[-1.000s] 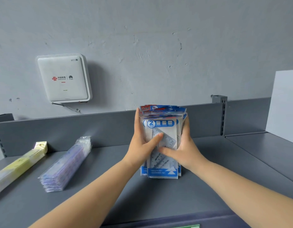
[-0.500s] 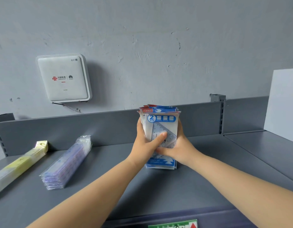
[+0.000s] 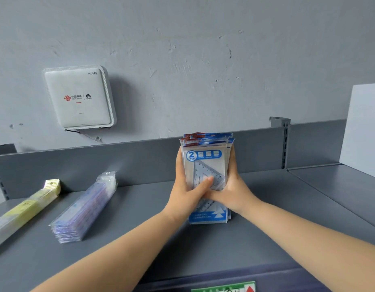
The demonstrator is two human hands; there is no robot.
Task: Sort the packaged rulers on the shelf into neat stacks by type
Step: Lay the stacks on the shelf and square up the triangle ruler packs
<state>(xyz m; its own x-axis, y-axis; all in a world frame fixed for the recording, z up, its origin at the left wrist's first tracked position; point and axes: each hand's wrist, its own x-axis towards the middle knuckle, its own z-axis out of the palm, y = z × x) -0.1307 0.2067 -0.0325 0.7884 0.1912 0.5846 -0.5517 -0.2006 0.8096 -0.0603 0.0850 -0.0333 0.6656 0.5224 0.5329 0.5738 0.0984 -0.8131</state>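
Note:
A stack of blue-and-white packaged triangle rulers (image 3: 205,161) stands nearly upright on the grey shelf (image 3: 140,239), its lower edge on the surface. My left hand (image 3: 185,191) grips its left side with the thumb across the front. My right hand (image 3: 233,190) grips the right side, thumb on the front too. A neat stack of clear straight rulers with blue print (image 3: 83,209) lies to the left. Further left lies a long yellow-labelled ruler pack (image 3: 26,209).
The shelf has a low grey back panel (image 3: 98,161) and a slotted upright post (image 3: 284,142). A white router box (image 3: 79,98) hangs on the wall. A white board (image 3: 363,127) stands at the right. A green-and-red label (image 3: 224,287) sits on the shelf's front edge.
Both hands squared up the triangle-ruler stack and shifted it slightly away from me; the packets now sit more evenly aligned. The other stacks have not moved.

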